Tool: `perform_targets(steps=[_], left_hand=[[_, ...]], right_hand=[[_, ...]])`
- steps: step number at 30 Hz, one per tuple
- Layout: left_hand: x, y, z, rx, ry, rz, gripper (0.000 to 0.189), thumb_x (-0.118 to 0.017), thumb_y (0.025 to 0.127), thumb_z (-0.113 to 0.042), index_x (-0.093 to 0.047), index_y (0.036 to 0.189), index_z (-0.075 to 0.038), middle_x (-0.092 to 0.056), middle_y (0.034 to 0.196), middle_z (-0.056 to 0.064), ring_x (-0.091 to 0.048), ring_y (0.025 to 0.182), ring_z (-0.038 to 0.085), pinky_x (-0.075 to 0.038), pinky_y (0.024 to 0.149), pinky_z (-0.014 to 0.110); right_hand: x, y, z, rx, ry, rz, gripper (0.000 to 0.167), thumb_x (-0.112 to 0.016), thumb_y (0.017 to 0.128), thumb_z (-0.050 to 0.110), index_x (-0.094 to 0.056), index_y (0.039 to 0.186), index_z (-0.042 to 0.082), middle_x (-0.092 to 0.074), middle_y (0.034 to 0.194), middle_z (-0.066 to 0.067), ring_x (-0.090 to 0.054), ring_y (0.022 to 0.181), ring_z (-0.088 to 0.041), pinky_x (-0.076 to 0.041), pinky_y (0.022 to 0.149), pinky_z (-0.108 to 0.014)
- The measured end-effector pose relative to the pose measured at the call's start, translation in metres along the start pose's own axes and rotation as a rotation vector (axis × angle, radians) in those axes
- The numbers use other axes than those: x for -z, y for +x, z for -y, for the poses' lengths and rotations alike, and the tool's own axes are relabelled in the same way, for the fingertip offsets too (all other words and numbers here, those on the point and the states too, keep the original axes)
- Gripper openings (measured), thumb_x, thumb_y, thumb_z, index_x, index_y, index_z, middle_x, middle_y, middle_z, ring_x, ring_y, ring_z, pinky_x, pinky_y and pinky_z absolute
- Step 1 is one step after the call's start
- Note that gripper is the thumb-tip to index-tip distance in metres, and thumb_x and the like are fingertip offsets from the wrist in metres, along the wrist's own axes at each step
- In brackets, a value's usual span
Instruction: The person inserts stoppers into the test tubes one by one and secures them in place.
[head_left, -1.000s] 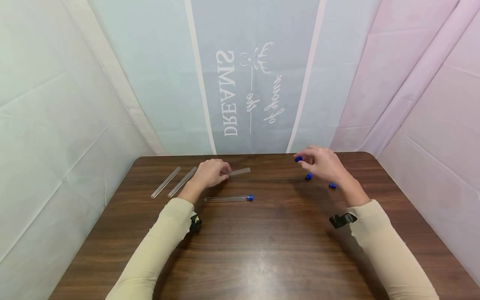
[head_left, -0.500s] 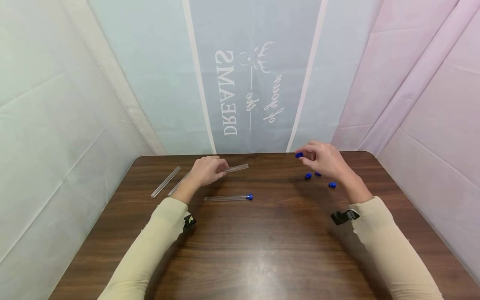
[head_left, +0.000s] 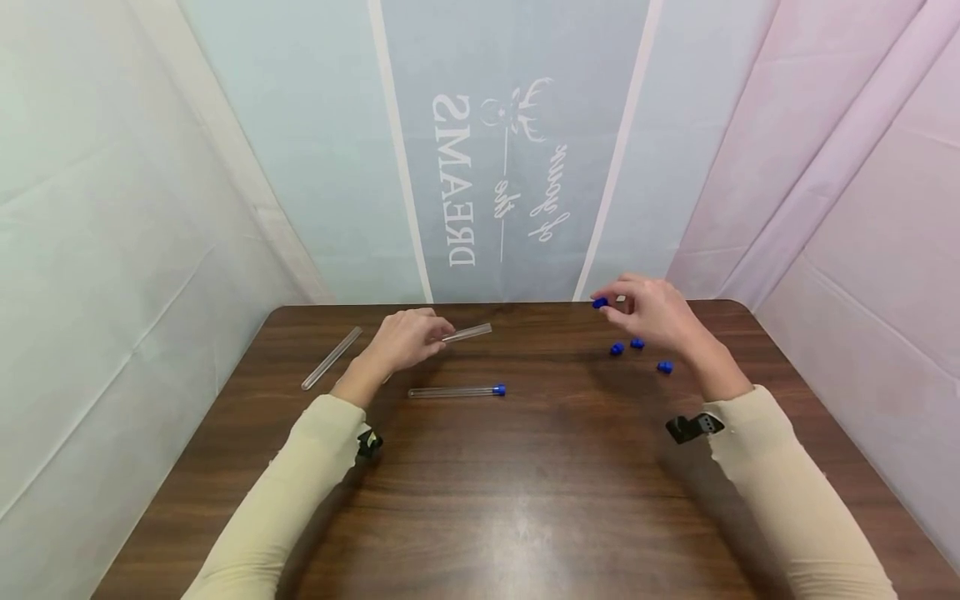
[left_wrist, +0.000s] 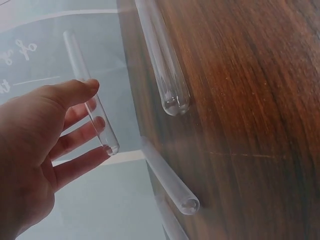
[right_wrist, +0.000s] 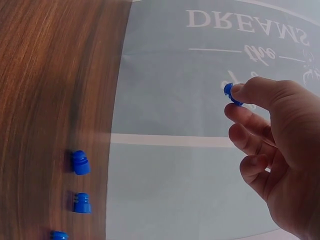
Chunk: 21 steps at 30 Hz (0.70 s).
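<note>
My left hand [head_left: 407,339] pinches a clear test tube [left_wrist: 102,122] between thumb and fingers, its rounded end toward the palm side and its other end pointing right in the head view. My right hand [head_left: 651,312] pinches a small blue stopper [right_wrist: 231,93] between thumb and forefinger, held up near the table's far edge. The two hands are apart. Between and in front of them lies a test tube [head_left: 453,392] with a blue stopper [head_left: 499,390] in its right end. Three loose blue stoppers [right_wrist: 81,203] lie on the table below my right hand.
Left of my left hand lies an uncapped test tube [head_left: 332,358]; another is mostly hidden under that wrist in the head view. The brown wooden table [head_left: 517,500] ends at a printed cloth backdrop [head_left: 502,167], with pale cloth walls on both sides.
My left hand has drawn leftward with the test tube, covering one lying tube. My right hand has risen slightly with its stopper, and a third loose stopper has come into view.
</note>
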<state>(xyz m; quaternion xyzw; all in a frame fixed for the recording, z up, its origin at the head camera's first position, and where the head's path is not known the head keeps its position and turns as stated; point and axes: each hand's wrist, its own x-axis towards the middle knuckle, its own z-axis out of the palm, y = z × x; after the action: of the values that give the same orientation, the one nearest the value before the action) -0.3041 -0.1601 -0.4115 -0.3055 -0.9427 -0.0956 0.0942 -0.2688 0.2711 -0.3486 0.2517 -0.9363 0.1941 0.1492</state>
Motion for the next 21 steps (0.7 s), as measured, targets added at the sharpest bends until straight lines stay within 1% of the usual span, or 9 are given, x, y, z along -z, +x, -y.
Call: perform_targets(steps=[5,12,16,21], left_hand=[[0.001,-0.002,0.000,0.005,0.002,-0.011,0.022,-0.084,0.101,-0.022,-0.086,0.123,-0.022,-0.079,0.104,0.000,-0.078,0.092,0.024,-0.063,0.079,0.048],[0.002,-0.009,-0.001,0.016,0.004,-0.025,0.020,-0.084,0.099,-0.021,-0.086,0.119,-0.021,-0.078,0.100,-0.001,-0.076,0.087,0.022,-0.063,0.076,0.047],[0.001,-0.013,-0.002,0.013,-0.006,-0.028,0.019,-0.084,0.099,-0.021,-0.085,0.118,-0.021,-0.078,0.101,-0.001,-0.076,0.088,0.022,-0.063,0.076,0.046],[-0.002,-0.018,-0.002,-0.009,-0.003,-0.028,0.019,-0.084,0.098,-0.020,-0.084,0.117,-0.019,-0.081,0.103,0.000,-0.079,0.092,0.024,-0.064,0.079,0.048]], right_hand=[[0.002,0.001,0.001,-0.001,-0.004,0.011,0.019,-0.079,0.104,0.010,-0.086,0.121,0.011,-0.076,0.102,-0.004,-0.063,0.076,-0.014,-0.046,0.065,-0.029],[-0.001,-0.001,0.001,0.029,-0.012,-0.012,0.017,-0.080,0.103,0.009,-0.086,0.119,0.011,-0.074,0.098,-0.005,-0.063,0.075,-0.014,-0.047,0.065,-0.030],[-0.004,-0.002,0.003,0.034,0.010,-0.012,0.017,-0.081,0.102,0.009,-0.086,0.118,0.009,-0.075,0.096,-0.005,-0.064,0.074,-0.013,-0.048,0.065,-0.029],[-0.006,-0.003,0.005,0.034,0.018,-0.011,0.018,-0.082,0.101,0.010,-0.087,0.118,0.010,-0.077,0.095,-0.003,-0.064,0.075,-0.012,-0.050,0.067,-0.029]])
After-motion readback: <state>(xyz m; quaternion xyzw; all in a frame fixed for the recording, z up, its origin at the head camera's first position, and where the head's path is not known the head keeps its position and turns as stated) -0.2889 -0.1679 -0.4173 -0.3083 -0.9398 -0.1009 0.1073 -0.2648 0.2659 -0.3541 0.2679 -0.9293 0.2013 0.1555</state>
